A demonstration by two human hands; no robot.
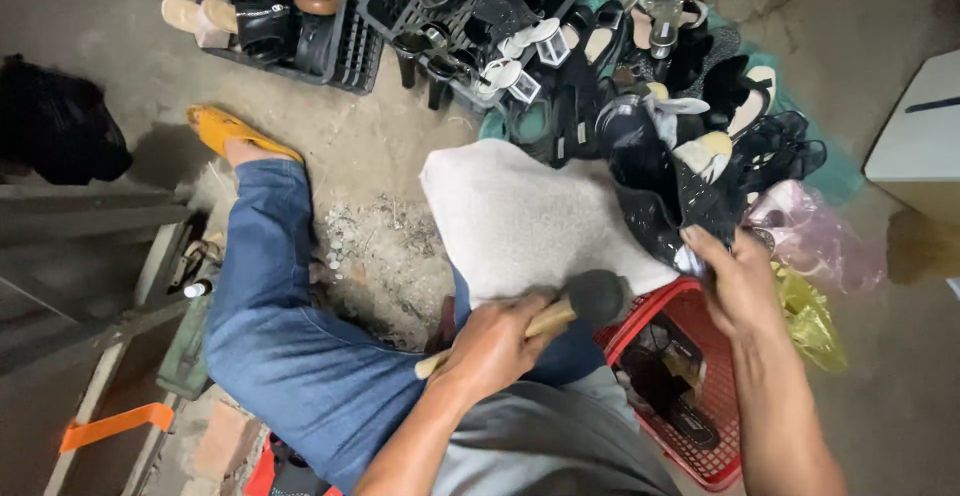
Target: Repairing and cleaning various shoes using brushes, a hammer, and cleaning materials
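Note:
My left hand (490, 351) grips the wooden handle of a hammer (597, 296) with a dark round head. The head rests over a grey-white cloth (520, 221) draped across my knee. My right hand (738, 286) pinches a black lacy shoe (670, 211) at the cloth's right edge. I sit in blue jeans (290, 356), my leg stretched out to a yellow sandal (235, 134).
A red plastic basket (700, 456) with dark shoes sits under my right arm. Black crates (350, 46) and a heap of black sandals (700, 86) lie ahead. Pink (810, 236) and yellow bags (810, 321) lie right, near a white box (920, 136). A wooden frame (100, 336) stands left.

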